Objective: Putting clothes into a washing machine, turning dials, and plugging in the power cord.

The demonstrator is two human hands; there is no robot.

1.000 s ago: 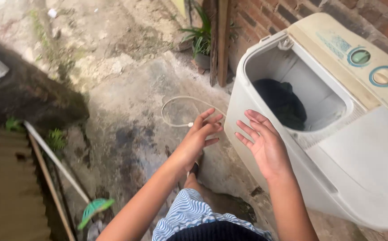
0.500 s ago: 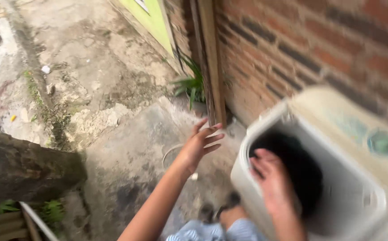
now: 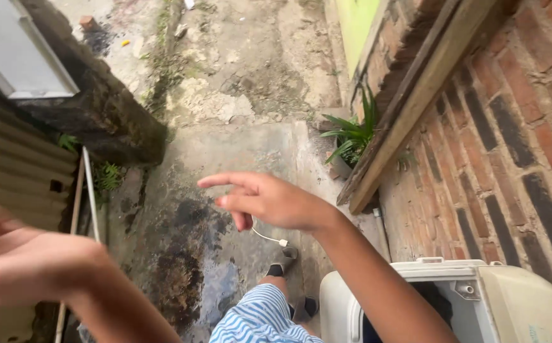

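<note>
The off-white plastic washing machine (image 3: 479, 298) is cut off by the bottom and right edges of the view, so only its top corner, a grey hinge piece and a sliver of its dark tub opening show; what lies inside the tub cannot be made out. The left hand (image 3: 15, 260) is blurred and runs off the left edge, so its fingertips are out of sight; it is raised at the lower left with the palm side turned upward, the fingers spread loosely and holding nothing. The right hand (image 3: 269, 200) hangs in mid-air at the centre, well above the wet, dark-stained concrete floor (image 3: 225, 152), its forearm crossing up from the lower right in front of the washing machine's near edge. Its fingers are released and stretched toward the left, the index finger out straight, the thumb tucked below, gripping nothing. A thin white cord with a small plug end (image 3: 272, 239) lies on the floor and is partly hidden behind that hand. Below it, a blue-and-white striped garment (image 3: 260, 321) covers the person's leg, with a grey sandal (image 3: 285, 260) just past it. A small green plant (image 3: 352, 136) stands at the foot of the red brick wall (image 3: 511, 146), beside a leaning wooden plank (image 3: 415, 101).
</note>
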